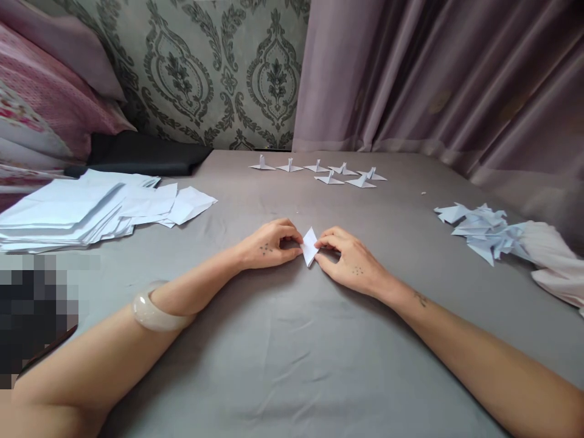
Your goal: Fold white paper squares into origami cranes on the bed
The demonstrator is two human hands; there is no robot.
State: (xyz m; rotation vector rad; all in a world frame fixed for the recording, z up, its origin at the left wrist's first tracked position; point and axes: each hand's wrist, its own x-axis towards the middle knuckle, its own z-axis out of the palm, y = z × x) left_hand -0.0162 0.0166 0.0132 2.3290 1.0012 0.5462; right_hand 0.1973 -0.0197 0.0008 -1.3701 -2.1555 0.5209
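Observation:
Between my two hands is a small white folded paper (310,247), shaped like a diamond with one point away from me. My left hand (269,244) pinches its left corner between thumb and fingers. On the opposite side, my right hand (349,258) grips the right corner in the same way. The paper is held just at the grey cloth surface (274,365); whether it rests on the cloth I cannot tell. A pale bangle (159,310) circles my left forearm.
Several folded paper cranes (318,166) stand in rows at the back. Stacked white paper sheets (59,207) lie at left, near a black item (146,153). More folded paper pieces (486,230) are heaped at right beside pale fabric (554,261). A purple curtain (387,73) hangs behind.

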